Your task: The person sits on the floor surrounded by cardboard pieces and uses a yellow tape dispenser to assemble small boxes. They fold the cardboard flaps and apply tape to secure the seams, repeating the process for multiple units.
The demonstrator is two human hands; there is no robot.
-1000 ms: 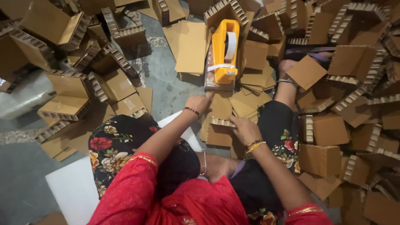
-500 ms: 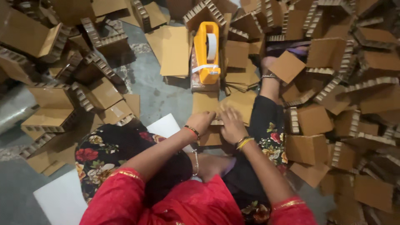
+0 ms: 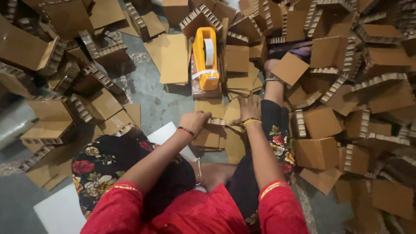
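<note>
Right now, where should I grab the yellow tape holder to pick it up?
Grab the tape holder across its narrow middle, from above. It lies long and slim with both sides open, and the white tape strip crosses its near end, so I'd keep fingers off that.

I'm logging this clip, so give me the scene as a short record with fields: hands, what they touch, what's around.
setting: grey floor, person seated, viewed from above
left hand: curled on the edge of a cardboard piece
right hand: flat on the same piece
ahead: yellow tape dispenser, flat cardboard sheets beside it
around: honeycomb cardboard pieces heaped on both sides
near left knee: white sheet
</note>
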